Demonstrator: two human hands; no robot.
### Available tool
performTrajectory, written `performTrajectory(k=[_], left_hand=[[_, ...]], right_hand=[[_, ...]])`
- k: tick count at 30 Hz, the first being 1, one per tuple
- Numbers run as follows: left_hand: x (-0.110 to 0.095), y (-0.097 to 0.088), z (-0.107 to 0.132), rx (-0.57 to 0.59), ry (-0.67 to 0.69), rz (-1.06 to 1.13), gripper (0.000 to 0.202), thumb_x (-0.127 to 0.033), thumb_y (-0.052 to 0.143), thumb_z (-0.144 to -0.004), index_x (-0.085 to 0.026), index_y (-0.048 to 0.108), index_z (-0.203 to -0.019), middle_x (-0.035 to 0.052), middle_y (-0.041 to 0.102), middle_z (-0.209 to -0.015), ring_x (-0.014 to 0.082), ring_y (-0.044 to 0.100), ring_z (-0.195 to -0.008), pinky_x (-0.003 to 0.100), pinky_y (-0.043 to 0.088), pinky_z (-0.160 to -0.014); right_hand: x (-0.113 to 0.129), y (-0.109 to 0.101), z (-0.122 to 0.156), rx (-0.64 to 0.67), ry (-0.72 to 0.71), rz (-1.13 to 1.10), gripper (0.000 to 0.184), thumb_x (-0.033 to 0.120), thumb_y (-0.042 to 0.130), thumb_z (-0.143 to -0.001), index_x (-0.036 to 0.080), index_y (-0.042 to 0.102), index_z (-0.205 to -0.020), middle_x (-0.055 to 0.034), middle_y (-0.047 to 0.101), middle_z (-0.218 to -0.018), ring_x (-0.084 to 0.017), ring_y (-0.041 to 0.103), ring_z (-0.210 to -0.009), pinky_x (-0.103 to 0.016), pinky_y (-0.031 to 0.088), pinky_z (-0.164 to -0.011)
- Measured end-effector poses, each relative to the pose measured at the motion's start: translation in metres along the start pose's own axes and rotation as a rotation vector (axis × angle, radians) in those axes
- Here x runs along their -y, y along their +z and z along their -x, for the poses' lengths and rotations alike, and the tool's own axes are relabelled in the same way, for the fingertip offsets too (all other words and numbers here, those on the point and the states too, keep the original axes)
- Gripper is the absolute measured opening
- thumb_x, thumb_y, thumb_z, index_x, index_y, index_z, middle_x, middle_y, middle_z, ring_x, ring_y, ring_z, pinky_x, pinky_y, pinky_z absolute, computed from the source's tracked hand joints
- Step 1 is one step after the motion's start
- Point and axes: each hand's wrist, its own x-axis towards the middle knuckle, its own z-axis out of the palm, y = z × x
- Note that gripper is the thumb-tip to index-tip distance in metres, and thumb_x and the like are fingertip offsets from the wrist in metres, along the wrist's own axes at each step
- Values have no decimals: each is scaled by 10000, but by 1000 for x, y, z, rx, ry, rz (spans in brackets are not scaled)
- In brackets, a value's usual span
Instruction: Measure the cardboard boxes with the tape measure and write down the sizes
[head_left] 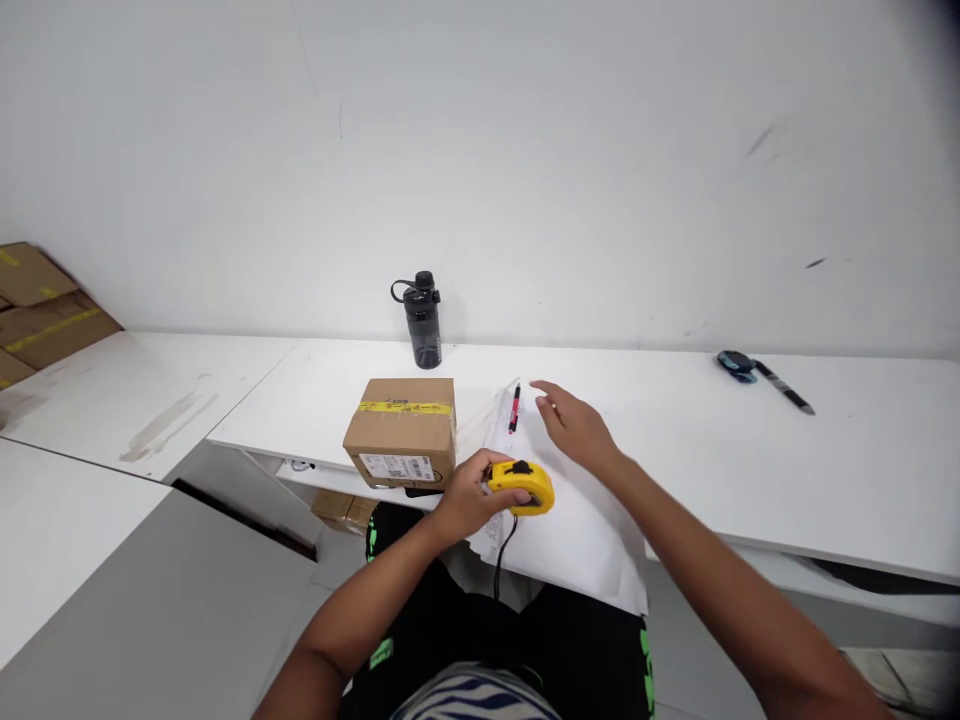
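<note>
My left hand (471,492) grips a yellow tape measure (525,487) with a black cord hanging from it, just above the near edge of the white table (675,440). My right hand (574,425) hovers open, fingers stretched toward a red and black pen (514,408). The pen lies on a white plastic mailer bag (585,520) that overhangs the table edge. A brown cardboard box (403,432) with yellow tape and a white label stands just left of my left hand.
A dark water bottle (423,320) stands by the wall behind the box. A blue object (735,364) and a black pen (784,386) lie at the far right. Flattened cartons (37,305) lean at the far left. Small boxes (345,508) sit under the table.
</note>
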Motion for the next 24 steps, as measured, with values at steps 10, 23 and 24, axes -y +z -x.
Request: performTrajectory(k=[10, 23, 24], left_hand=[[33, -7, -43, 58, -103, -150, 484, -487, 770, -674, -180, 612, -1015, 7, 642, -897, 146, 568, -798, 257, 442, -709], [47, -14, -51, 84, -151, 28, 440, -488, 750, -714, -166, 578, -958, -18, 589, -823, 100, 511, -708, 231, 404, -670], [46, -14, -51, 91, -156, 45, 440, -484, 755, -711, -165, 578, -957, -19, 585, -822, 98, 510, -708, 230, 402, -668]], right_hand=[[-55, 23, -56, 309, 10, 267, 315, 122, 425, -907, 135, 645, -1133, -195, 664, -1108, -286, 625, -1027, -391, 373, -859], [-67, 44, -64, 142, 287, -332, 315, 280, 462, -847, 182, 696, -1034, -65, 721, -812, -176, 655, -714, -278, 466, -647], [-65, 46, -62, 115, 273, -388, 325, 312, 486, -843, 191, 680, -1073, -46, 719, -813, -169, 653, -723, -269, 468, -653]])
